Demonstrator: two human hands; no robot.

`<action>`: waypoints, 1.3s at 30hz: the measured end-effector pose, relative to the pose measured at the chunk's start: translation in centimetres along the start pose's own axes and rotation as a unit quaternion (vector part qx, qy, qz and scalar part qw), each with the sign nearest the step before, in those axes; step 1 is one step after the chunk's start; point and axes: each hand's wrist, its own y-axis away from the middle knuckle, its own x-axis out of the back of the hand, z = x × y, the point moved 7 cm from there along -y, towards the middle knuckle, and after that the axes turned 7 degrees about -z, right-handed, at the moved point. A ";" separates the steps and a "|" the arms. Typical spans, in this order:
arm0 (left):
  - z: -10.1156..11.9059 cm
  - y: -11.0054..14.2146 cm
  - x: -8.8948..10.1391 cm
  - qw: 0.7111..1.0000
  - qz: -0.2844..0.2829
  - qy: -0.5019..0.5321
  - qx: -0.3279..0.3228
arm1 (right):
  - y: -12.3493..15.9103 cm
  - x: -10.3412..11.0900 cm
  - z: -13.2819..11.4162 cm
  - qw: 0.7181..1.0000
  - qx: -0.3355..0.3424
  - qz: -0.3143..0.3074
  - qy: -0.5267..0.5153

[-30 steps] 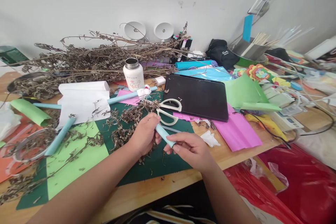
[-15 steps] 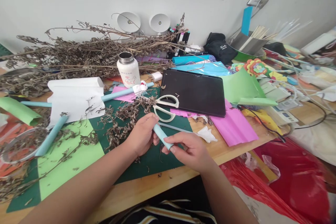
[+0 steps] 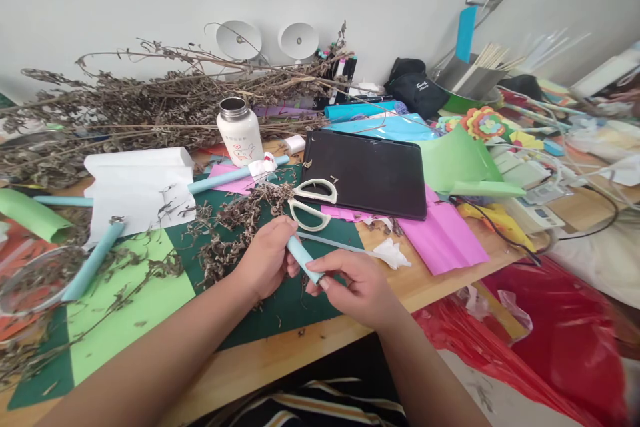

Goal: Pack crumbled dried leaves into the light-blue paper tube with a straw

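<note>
Holding a light blue tube (image 3: 305, 259) in both hands, above a dark green mat (image 3: 280, 320) on the wooden tabletop (image 3: 260, 358). Closing the left hand (image 3: 267, 253) in a fist around the far end; pinching the near end between the thumb and fingers of the right hand (image 3: 355, 287). Recording both hands as clamped on the tube, slightly apart from each other, with the tube slanting between them.

Noting scissors (image 3: 291, 199) just beyond the left hand, showing pale handles and lying with blades hidden among dried leaves (image 3: 223, 250). Observing a flat black device (image 3: 367, 173) behind the right hand, lying beside pink paper (image 3: 445, 233). Logging an open white bottle (image 3: 240, 137) standing upright in front of a heap of dried stems (image 3: 165, 100). Listing, to the left, a white sheet (image 3: 135, 180) with a curled edge and a light green sheet (image 3: 120, 307) carrying leaf scraps.
</note>
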 end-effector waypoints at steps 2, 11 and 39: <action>0.1 0.0 -0.2 1.000 -0.002 -0.003 -0.002 | 0.1 0.1 -0.1 1.000 0.003 0.011 0.007; 0.0 0.1 -0.6 1.000 -0.005 -0.021 -0.008 | 0.4 0.4 -0.1 0.998 0.031 0.015 -0.054; 0.0 0.6 -0.9 1.000 -0.005 -0.015 -0.022 | 1.1 -0.1 0.5 0.994 0.015 0.053 -0.096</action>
